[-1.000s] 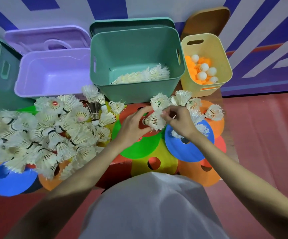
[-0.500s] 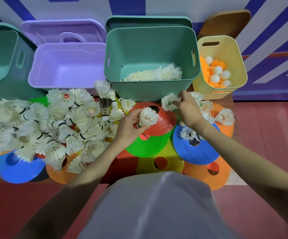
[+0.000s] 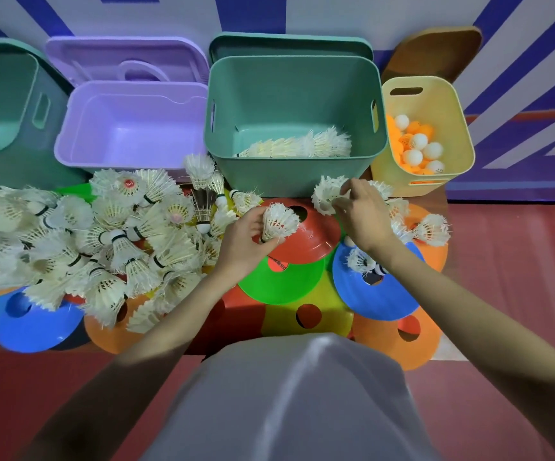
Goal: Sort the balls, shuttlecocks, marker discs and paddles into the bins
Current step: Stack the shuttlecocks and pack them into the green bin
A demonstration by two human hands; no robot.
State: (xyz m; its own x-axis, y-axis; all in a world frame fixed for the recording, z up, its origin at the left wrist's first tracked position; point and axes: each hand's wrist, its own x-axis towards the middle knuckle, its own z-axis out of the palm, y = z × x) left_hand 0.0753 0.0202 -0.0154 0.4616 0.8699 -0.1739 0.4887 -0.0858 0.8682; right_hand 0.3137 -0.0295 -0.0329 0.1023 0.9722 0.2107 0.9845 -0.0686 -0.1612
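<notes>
My left hand (image 3: pixel 241 239) grips a white shuttlecock (image 3: pixel 279 221) by its cork end, over a red marker disc (image 3: pixel 306 239). My right hand (image 3: pixel 362 214) pinches the feathers of another shuttlecock (image 3: pixel 326 196) just in front of the green bin (image 3: pixel 294 174), which holds a row of shuttlecocks (image 3: pixel 299 146). A large heap of shuttlecocks (image 3: pixel 86 234) covers the left of the table. A few more shuttlecocks (image 3: pixel 430 227) lie right of my right hand. Coloured marker discs, such as the blue one (image 3: pixel 374 294) and the green one (image 3: pixel 281 282), lie under it all.
A purple bin (image 3: pixel 129 128) stands left of the green one, with a lid behind each. Another green bin (image 3: pixel 0 104) is at far left. A yellow bin (image 3: pixel 425 138) at right holds orange and white balls. A wooden paddle (image 3: pixel 432 51) leans behind it.
My right hand reached forward from my left hand to the shuttlecocks by the green bin and took one. My left hand kept its shuttlecock and drew slightly left.
</notes>
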